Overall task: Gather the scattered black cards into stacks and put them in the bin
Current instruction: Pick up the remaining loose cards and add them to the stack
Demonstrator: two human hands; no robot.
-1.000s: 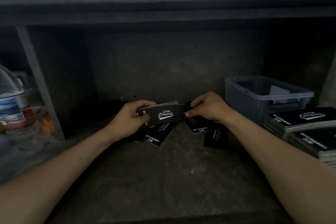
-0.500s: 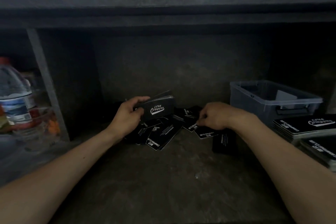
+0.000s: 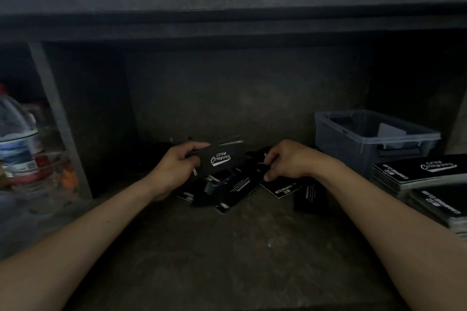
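Left hand (image 3: 177, 168): fingers and thumb curled round one short end of a small stack (image 3: 223, 159) of black cards. The stack is held above the shelf (image 3: 227, 247), logo face to camera, and its top cards fan slightly at the far edge.

Right hand (image 3: 288, 161): fingers curled down at the loose cards (image 3: 235, 190), which lie overlapped on the shelf below and between the hands. Cannot tell whether it already pinches one.

Handling (judgement): cards are thin, light and stiff enough to stay flat. They are probably smooth-coated, so a stack may shear and slide. Lift singles by an edge or corner. Hold the stack across its short ends, thumb on top, and square it before moving.

Containers: grey translucent bin (image 3: 374, 139) at right, open, by the back wall. One pale flat piece (image 3: 391, 131) leans inside; no black cards visible in it. Squared stacks (image 3: 417, 171) sit just in front of the bin, outside it. Bottle (image 3: 15, 139) far left.
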